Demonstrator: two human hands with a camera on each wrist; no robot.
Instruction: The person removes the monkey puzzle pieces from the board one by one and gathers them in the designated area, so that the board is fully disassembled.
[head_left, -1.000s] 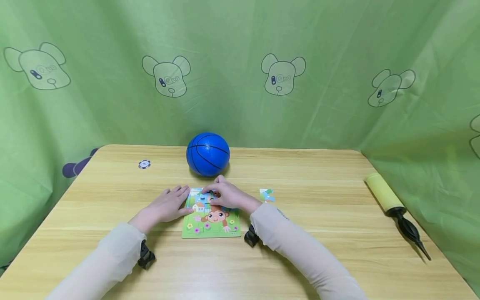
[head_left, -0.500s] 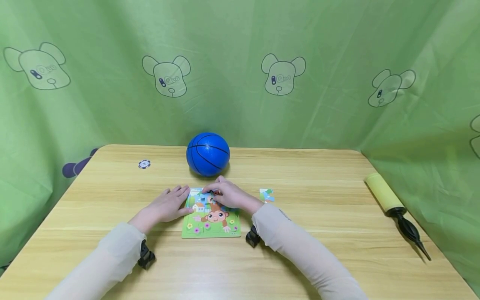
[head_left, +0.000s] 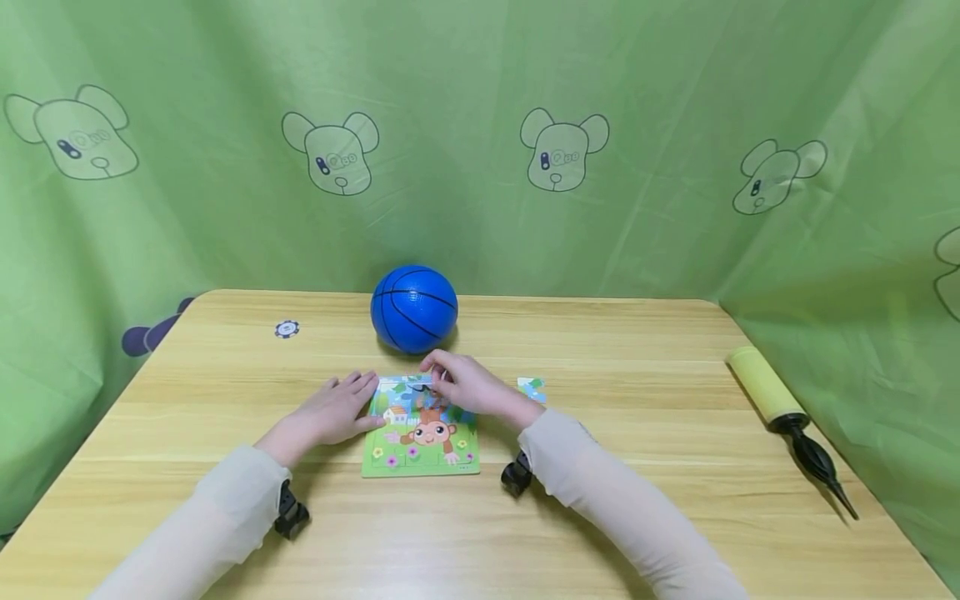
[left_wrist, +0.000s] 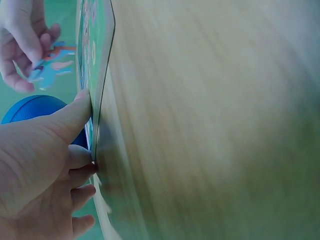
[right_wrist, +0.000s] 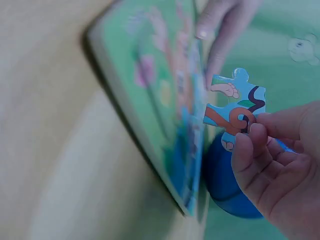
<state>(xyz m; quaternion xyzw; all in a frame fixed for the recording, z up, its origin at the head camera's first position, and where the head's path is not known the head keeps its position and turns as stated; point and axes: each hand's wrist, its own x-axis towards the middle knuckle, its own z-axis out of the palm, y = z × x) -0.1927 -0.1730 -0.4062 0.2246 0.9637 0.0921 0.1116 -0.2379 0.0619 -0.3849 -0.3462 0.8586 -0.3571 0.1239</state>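
A monkey jigsaw puzzle [head_left: 427, 454] lies flat in its green-edged board in the head view. My left hand [head_left: 330, 412] rests at the board's left edge, fingers extended, with the thumb on the board's border. Over the upper right of the board, my right hand [head_left: 476, 387] pinches a puzzle piece [right_wrist: 232, 102] between thumb and fingers. That piece is light blue with a curled brown tail and a foot; the left wrist view also shows it held off the board. A second puzzle piece [head_left: 532, 388], blue and green, lies on the table to the right, partly behind my right hand.
A blue basketball [head_left: 414, 308] stands just behind the board. On the far left of the wooden table [head_left: 637, 375] lies a poker chip [head_left: 287, 329]. A yellow and black hand pump [head_left: 787, 425] lies along the right edge. Green curtains surround the table.
My right hand has lifted the tail piece away from the board and shifted slightly right, uncovering more of the puzzle. My left hand stays in place at the board's edge.
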